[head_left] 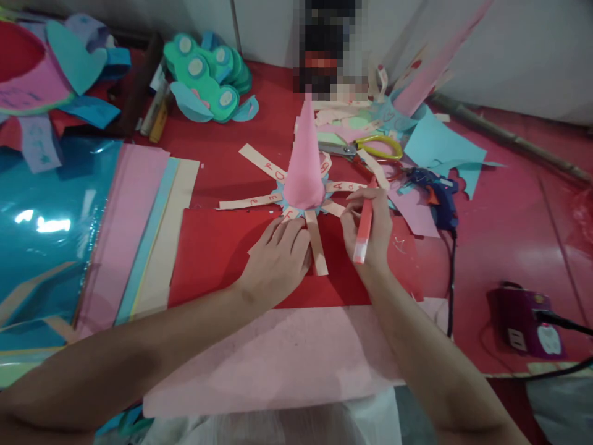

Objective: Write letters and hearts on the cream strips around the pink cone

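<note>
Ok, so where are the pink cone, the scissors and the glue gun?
pink cone (304, 167): head view, middle of its side.
scissors (377, 147): head view, on the yellow handle loop.
glue gun (440, 198): head view, on its blue body.

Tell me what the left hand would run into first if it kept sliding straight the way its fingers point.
Probably the pink cone: the left hand lies flat on the red sheet, fingers pointing up and slightly right at the cone's base, with lettered paper strips beside them. Depth is unclear.
</note>
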Demonstrator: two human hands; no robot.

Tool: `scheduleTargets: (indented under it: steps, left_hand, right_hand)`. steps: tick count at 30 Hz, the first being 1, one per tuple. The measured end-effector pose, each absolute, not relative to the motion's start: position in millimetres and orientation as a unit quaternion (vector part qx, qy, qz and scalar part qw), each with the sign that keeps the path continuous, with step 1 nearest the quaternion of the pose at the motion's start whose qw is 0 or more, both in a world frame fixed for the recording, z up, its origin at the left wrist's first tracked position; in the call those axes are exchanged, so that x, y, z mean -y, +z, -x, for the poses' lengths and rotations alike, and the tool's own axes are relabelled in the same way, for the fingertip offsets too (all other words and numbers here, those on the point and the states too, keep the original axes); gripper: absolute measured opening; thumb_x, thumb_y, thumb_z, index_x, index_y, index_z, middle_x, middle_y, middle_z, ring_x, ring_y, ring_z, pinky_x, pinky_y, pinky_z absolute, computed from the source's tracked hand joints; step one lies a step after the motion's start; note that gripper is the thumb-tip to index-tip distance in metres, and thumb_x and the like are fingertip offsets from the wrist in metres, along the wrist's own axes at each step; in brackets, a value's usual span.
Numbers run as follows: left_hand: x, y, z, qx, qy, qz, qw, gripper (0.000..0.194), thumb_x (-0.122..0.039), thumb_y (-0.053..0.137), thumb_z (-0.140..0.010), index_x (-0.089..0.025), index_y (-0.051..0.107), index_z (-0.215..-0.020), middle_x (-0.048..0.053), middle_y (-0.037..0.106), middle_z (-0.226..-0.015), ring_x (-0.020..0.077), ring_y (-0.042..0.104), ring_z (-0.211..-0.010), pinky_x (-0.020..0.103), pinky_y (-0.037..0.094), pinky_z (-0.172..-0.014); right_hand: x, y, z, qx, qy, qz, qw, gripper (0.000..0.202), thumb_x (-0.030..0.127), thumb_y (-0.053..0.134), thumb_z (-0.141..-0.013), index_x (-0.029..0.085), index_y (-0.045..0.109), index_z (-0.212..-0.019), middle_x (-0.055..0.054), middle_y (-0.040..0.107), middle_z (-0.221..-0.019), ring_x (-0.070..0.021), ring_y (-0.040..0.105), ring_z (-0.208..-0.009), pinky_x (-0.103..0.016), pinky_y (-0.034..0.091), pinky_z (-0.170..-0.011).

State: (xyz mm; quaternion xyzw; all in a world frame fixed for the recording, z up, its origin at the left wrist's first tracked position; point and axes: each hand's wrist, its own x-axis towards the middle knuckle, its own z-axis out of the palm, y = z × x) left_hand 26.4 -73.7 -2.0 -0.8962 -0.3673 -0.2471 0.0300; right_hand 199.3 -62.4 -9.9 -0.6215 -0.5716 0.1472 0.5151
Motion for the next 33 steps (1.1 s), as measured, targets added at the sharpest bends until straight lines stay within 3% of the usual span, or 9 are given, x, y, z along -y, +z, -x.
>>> scheduleTargets:
  steps: [2, 7, 10, 14, 18, 21, 25, 29, 33]
  left_hand:
    - [73.8, -1.9, -26.8, 0.371, -0.252, 0.893, 0.027, 0.014, -0.013, 0.048, -0.089, -0.008, 0.060, -0.093, 0.016, 0.068, -0.099, 0.0253, 0.066, -0.096, 0.039, 0.053, -0.095]
    - [74.0, -2.8, -25.9, 0.374, -0.195, 0.906, 0.031, 0.037, -0.014, 0.045, -0.091, -0.002, 0.054, -0.125, 0.019, 0.066, -0.116, 0.0260, 0.064, -0.105, 0.039, 0.052, -0.094]
    - [73.8, -4.5, -23.7, 0.363, -0.174, 0.915, 0.021, 0.034, -0.015, 0.042, -0.093, -0.004, 0.060, -0.120, 0.019, 0.063, -0.122, 0.0267, 0.062, -0.111, 0.039, 0.050, -0.097]
    - [73.8, -5.0, -22.6, 0.360, -0.177, 0.916, 0.020, 0.034, -0.016, 0.041, -0.094, -0.006, 0.062, -0.118, 0.019, 0.064, -0.120, 0.0271, 0.062, -0.110, 0.039, 0.050, -0.094]
    - [74.9, -4.3, -24.4, 0.371, -0.172, 0.912, 0.033, 0.037, -0.013, 0.043, -0.092, -0.006, 0.061, -0.123, 0.020, 0.063, -0.123, 0.0288, 0.062, -0.111, 0.041, 0.050, -0.095]
    - [75.3, -5.8, -24.9, 0.379, -0.150, 0.913, 0.015, 0.042, -0.013, 0.040, -0.092, -0.006, 0.055, -0.131, 0.019, 0.057, -0.134, 0.0303, 0.054, -0.125, 0.045, 0.043, -0.104]
    - [74.3, -8.9, -23.9, 0.375, -0.132, 0.917, -0.004, 0.044, -0.015, 0.037, -0.094, -0.004, 0.054, -0.133, 0.018, 0.059, -0.133, 0.0280, 0.053, -0.126, 0.046, 0.040, -0.108]
    - [73.6, -8.9, -23.7, 0.368, -0.131, 0.920, 0.025, 0.042, -0.014, 0.039, -0.093, -0.003, 0.057, -0.130, 0.015, 0.062, -0.131, 0.0294, 0.056, -0.123, 0.046, 0.042, -0.106]
    - [73.6, -7.5, -24.1, 0.351, -0.154, 0.922, 0.056, 0.040, -0.013, 0.040, -0.092, -0.001, 0.060, -0.125, 0.014, 0.064, -0.128, 0.0312, 0.057, -0.121, 0.047, 0.043, -0.105]
  right_hand:
    - [63.0, -10.8, -200.6, 0.576, 0.141, 0.625, 0.508, 0.024, 0.010, 0.054, -0.072, 0.025, 0.050, -0.090, 0.006, 0.044, -0.068, -0.0104, 0.045, -0.057, -0.029, 0.041, -0.060]
    - [65.0, -3.2, -196.7, 0.521, 0.028, 0.621, 0.585, 0.012, 0.019, 0.056, -0.084, 0.027, 0.051, -0.092, 0.002, 0.044, -0.078, -0.0127, 0.046, -0.064, -0.030, 0.043, -0.060]
    - [66.8, 1.0, -193.1, 0.501, -0.038, 0.601, 0.622, 0.003, 0.028, 0.055, -0.088, 0.029, 0.054, -0.091, -0.003, 0.050, -0.087, -0.0167, 0.053, -0.072, -0.036, 0.048, -0.068]
    - [70.0, 0.8, -191.0, 0.500, -0.057, 0.589, 0.633, 0.005, 0.034, 0.052, -0.091, 0.032, 0.056, -0.091, -0.002, 0.055, -0.083, -0.0207, 0.057, -0.073, -0.044, 0.050, -0.077]
    - [73.1, -3.8, -192.2, 0.518, -0.072, 0.550, 0.650, 0.008, 0.033, 0.047, -0.093, 0.034, 0.055, -0.096, 0.000, 0.054, -0.079, -0.0183, 0.057, -0.066, -0.043, 0.049, -0.076]
    - [74.4, -10.4, -194.8, 0.510, -0.101, 0.560, 0.645, 0.008, 0.034, 0.048, -0.092, 0.035, 0.053, -0.099, 0.000, 0.055, -0.083, -0.0204, 0.058, -0.068, -0.045, 0.050, -0.078]
    - [75.7, -15.5, -196.7, 0.490, -0.120, 0.582, 0.638, 0.010, 0.041, 0.048, -0.091, 0.035, 0.053, -0.098, -0.001, 0.058, -0.084, -0.0228, 0.061, -0.070, -0.048, 0.052, -0.077]
    - [77.7, -6.6, -193.8, 0.535, -0.074, 0.582, 0.608, 0.015, 0.037, 0.045, -0.094, 0.030, 0.058, -0.095, 0.001, 0.059, -0.075, -0.0165, 0.058, -0.060, -0.044, 0.053, -0.078]
    - [72.7, 0.0, -193.5, 0.576, 0.148, 0.567, 0.570, 0.027, 0.037, 0.044, -0.096, 0.026, 0.067, -0.089, 0.001, 0.062, -0.069, -0.0154, 0.062, -0.070, -0.037, 0.055, -0.074]
